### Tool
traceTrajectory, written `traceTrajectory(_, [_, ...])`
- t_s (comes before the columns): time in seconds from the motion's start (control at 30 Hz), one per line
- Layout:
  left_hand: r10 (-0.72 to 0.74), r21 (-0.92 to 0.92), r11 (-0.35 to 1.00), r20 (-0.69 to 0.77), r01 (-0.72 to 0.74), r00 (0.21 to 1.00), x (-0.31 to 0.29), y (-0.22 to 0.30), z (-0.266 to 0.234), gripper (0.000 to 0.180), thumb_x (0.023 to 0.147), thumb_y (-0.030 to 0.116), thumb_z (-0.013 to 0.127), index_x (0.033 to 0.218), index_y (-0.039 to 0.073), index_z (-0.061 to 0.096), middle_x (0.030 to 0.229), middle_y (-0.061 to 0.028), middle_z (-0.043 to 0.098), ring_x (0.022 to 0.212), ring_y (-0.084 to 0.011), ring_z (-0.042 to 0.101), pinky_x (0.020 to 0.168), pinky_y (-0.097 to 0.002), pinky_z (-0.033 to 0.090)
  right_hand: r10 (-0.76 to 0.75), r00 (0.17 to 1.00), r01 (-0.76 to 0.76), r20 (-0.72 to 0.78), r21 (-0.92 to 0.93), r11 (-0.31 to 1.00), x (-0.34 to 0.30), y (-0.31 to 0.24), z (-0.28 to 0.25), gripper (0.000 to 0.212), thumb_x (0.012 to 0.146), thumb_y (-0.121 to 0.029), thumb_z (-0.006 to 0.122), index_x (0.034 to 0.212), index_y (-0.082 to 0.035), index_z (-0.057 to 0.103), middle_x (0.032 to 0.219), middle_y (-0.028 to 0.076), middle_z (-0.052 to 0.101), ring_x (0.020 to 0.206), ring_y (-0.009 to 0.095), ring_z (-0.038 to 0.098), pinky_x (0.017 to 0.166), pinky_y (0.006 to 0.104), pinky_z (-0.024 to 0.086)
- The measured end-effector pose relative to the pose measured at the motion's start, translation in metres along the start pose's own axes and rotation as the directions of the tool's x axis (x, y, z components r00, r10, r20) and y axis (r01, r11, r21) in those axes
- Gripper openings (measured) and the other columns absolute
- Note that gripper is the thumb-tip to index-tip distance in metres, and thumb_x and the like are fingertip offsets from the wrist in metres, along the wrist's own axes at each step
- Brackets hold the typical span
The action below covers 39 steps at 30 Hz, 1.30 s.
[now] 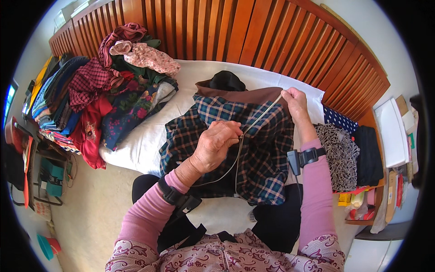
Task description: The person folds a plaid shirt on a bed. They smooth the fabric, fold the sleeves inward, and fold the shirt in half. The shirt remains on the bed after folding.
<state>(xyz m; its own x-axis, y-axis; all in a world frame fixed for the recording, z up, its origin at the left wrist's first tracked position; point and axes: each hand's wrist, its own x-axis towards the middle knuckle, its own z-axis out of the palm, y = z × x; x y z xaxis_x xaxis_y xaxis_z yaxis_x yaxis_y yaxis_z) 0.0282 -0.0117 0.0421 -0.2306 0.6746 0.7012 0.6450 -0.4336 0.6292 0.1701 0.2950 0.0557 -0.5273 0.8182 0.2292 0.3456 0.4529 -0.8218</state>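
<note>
One pale strand [263,115], cord or zip edge, stretched straight | left hand [217,140]: curled closed about its lower part; right hand [297,105]: pinching its upper end | plaid jacket [181,140] beneath, at the edge of the white-sheeted bed [131,152] | likely risk: uneven tugging could slip the pinch or bunch the jacket

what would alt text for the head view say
A person's left grip and right grip hold a pale strip, likely a zipper, taut along a dark plaid garment over a white sheet; heaped clothes lie left, a slatted wooden panel behind.
</note>
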Motion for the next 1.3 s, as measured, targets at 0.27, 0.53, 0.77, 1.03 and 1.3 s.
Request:
traceTrajectory(0.27, [0.063, -0.03, 0.997, -0.082, -0.066, 0.995, 0.004, 0.006, -0.008, 0.016, 0.082, -0.012, 0.07, 0.091, -0.001, 0.066, 0.102, -0.0113, 0.072, 0.109, -0.0292, 0.07, 0.098, -0.0386, 0.054, -0.204, 0.979, 0.205, 0.025, -0.179, 0.962, 0.052, -0.045, -0.025, 0.02, 0.095, -0.019, 0.07, 0.083, -0.002, 0.069, 0.076, 0.009, 0.065, 0.074, 0.02, 0.063, 0.067, 0.0342, 0.05])
traceTrajectory(0.53, [0.102, -0.022, 0.994, -0.096, -0.105, 0.99, 0.001, 0.015, -0.02, 0.017, 0.079, -0.013, 0.071, 0.089, -0.001, 0.065, 0.104, -0.0121, 0.072, 0.111, -0.0315, 0.069, 0.099, -0.04, 0.054, -0.163, 0.986, 0.128, -0.043, -0.437, 0.89, 0.041, -0.108, -0.034, 0.019, 0.095, -0.02, 0.07, 0.086, -0.004, 0.071, 0.082, 0.01, 0.067, 0.079, 0.022, 0.065, 0.071, 0.0356, 0.053])
traceTrajectory(0.77, [0.183, 0.021, 0.983, -0.089, -0.182, 0.979, -0.008, 0.021, -0.031, 0.019, 0.078, -0.011, 0.073, 0.09, 0.001, 0.063, 0.106, -0.0118, 0.071, 0.113, -0.0339, 0.069, 0.097, -0.0417, 0.053, -0.102, 0.993, 0.063, -0.06, -0.456, 0.888, 0.044, -0.138, -0.033, 0.019, 0.096, -0.02, 0.069, 0.086, -0.004, 0.072, 0.084, 0.011, 0.07, 0.08, 0.023, 0.068, 0.073, 0.0365, 0.054])
traceTrajectory(1.03, [0.189, 0.053, 0.981, -0.078, -0.185, 0.979, -0.024, 0.028, -0.043, 0.016, 0.079, -0.006, 0.075, 0.088, 0.003, 0.065, 0.105, -0.0099, 0.072, 0.115, -0.0324, 0.068, 0.09, -0.0404, 0.053, -0.04, 0.997, 0.005, -0.064, -0.473, 0.881, 0.054, -0.153, -0.045, 0.02, 0.096, -0.021, 0.068, 0.089, -0.003, 0.074, 0.086, 0.012, 0.072, 0.082, 0.022, 0.07, 0.071, 0.0361, 0.054])
traceTrajectory(1.3, [0.2, 0.06, 0.979, -0.078, -0.196, 0.977, -0.036, 0.034, -0.053, 0.021, 0.078, -0.01, 0.074, 0.09, 0.002, 0.062, 0.108, -0.0122, 0.072, 0.115, -0.0356, 0.068, 0.092, -0.0431, 0.054, -0.038, 0.997, -0.009, -0.07, -0.573, 0.82, 0.044, -0.194, -0.059, 0.023, 0.096, -0.023, 0.068, 0.091, -0.002, 0.075, 0.086, 0.012, 0.073, 0.081, 0.023, 0.069, 0.072, 0.037, 0.053])
